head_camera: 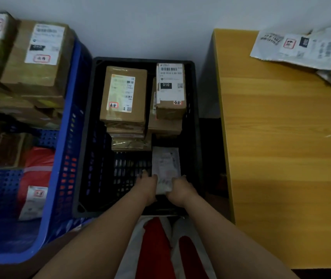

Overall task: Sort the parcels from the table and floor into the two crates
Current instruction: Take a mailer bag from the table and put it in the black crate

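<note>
Soft mailer going into the black crate, both hands on it

Head cam: left hand [147, 183] & right hand [177, 187] both have fingers curled round the near end of a flat pale mailer [166, 166], which lies on the floor of the black crate [192, 121], right side, just in front of the stacked cardboard boxes [123, 97]. Looks light & floppy imo, prob slick plastic, so gripping by the short edges w/ both hands makes sense; one corner would let it sag. Open room is the bare grid left of the mailer. Crate walls are tall, table [281, 148] edge near on the right, blue crate [64, 158] tight on the left. More mailers [301, 47] wait on the table's far corner.
</note>
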Demonstrator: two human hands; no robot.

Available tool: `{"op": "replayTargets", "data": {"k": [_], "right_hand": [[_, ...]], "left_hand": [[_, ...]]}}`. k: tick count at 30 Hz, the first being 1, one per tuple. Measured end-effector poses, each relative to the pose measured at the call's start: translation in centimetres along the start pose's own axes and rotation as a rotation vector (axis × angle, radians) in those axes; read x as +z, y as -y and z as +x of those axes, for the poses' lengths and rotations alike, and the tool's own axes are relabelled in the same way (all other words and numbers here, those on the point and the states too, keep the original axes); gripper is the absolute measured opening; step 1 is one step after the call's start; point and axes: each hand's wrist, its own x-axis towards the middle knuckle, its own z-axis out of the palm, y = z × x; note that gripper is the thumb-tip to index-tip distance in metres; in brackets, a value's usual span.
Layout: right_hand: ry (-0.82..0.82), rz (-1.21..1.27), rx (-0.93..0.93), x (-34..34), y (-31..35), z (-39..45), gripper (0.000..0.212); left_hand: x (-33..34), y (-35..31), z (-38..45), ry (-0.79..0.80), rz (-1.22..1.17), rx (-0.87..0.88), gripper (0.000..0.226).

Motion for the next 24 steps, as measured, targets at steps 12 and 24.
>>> {"op": "replayTargets", "data": {"k": [12,24], "right_hand": [[-0.226,-0.111,-0.112,-10.7,3.5,-10.5,0.045],[-0.641,0.045,-0.108,-22.0,-3.2,-12.8,0.049]], "left_hand": [[-11.8,-3.4,-8.0,-0.238,0.056,0.187,0.056],[-19.3,-16.2,-7.3,-0.469,0.091,0.383,0.062]]}}
